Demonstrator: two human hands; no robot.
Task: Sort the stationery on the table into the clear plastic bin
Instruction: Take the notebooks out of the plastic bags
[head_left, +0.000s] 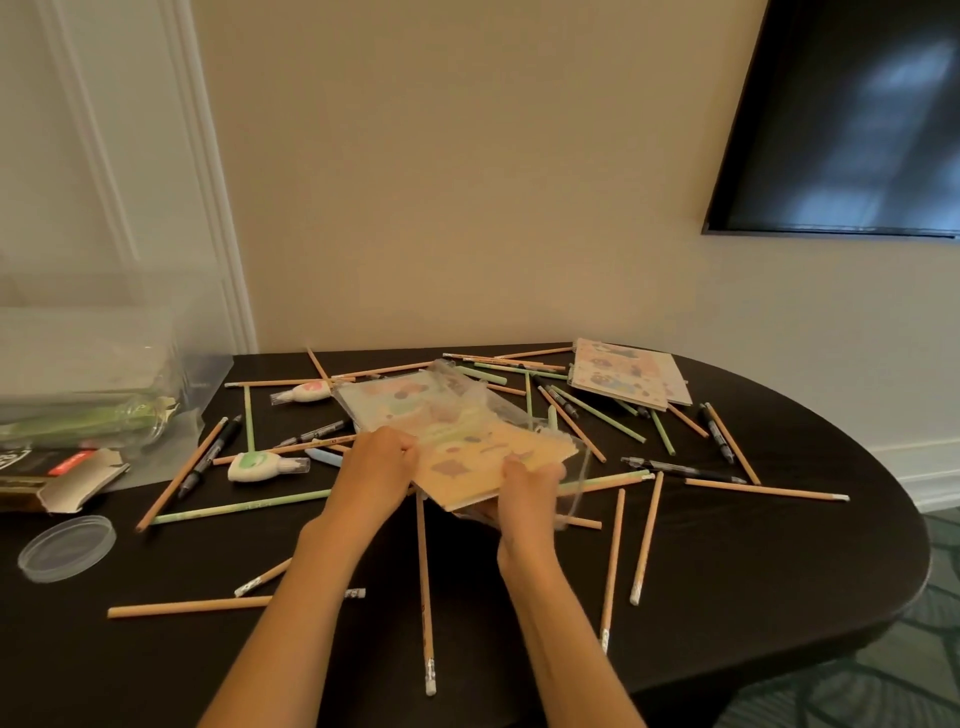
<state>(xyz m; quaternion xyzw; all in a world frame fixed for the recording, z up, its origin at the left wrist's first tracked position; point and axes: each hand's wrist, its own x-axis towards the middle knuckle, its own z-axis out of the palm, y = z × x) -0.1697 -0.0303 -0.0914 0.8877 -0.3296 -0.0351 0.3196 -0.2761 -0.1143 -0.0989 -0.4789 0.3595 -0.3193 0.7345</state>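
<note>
A pack of pastel notebooks in a clear plastic wrapper is lifted slightly above the middle of the dark table. My left hand grips its left edge and my right hand grips its near right corner. The clear plastic bin stands at the far left with green items inside. Several wooden and green pencils and black pens lie scattered around. Two correction tape dispensers lie left of my hands.
A second stack of notebooks lies at the back right. A round clear lid and a torn cardboard box sit at the near left. The table's curved edge runs along the right; a dark screen hangs on the wall.
</note>
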